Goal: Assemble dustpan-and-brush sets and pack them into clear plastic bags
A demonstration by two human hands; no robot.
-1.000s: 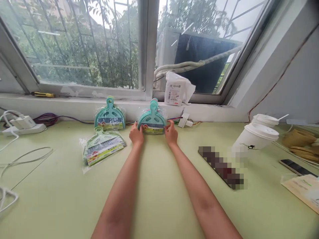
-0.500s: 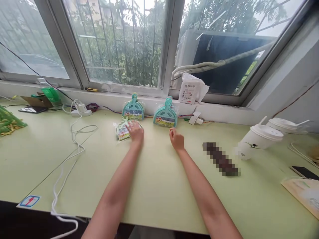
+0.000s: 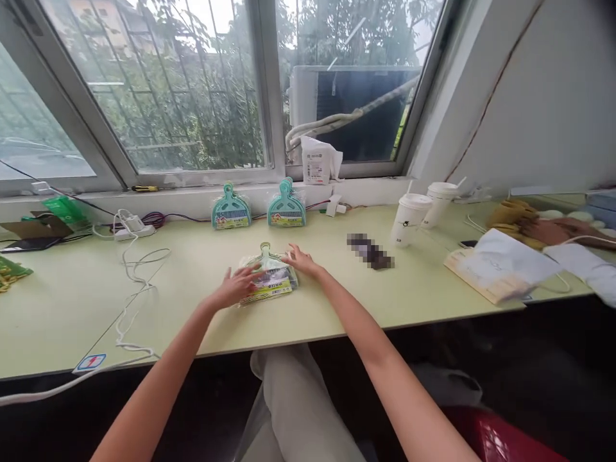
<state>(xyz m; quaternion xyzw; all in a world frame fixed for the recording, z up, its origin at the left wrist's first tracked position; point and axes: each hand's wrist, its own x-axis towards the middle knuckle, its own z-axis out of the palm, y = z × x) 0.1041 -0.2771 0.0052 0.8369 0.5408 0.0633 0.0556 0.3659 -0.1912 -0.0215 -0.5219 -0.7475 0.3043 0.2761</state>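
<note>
A packaged dustpan set (image 3: 273, 282) in clear wrap lies on the pale green table (image 3: 216, 330), its handle toward the window. My left hand (image 3: 237, 287) touches its left side with fingers spread. On its upper right edge rests my right hand (image 3: 303, 259), fingers apart. Two more packaged teal dustpan stacks stand against the window ledge, one on the left (image 3: 231, 208) and one on the right (image 3: 287, 205).
White cups (image 3: 410, 218) with straws stand at the right, near a blurred dark object (image 3: 370, 251) and a paper bag (image 3: 503, 266). White cables (image 3: 137, 269) run along the left. Another person's hand (image 3: 553, 232) shows at far right.
The view has turned right. The lying dustpan set has come nearer to the table's front edge. My right hand has opened and moved onto it; my left hand is at its left side.
</note>
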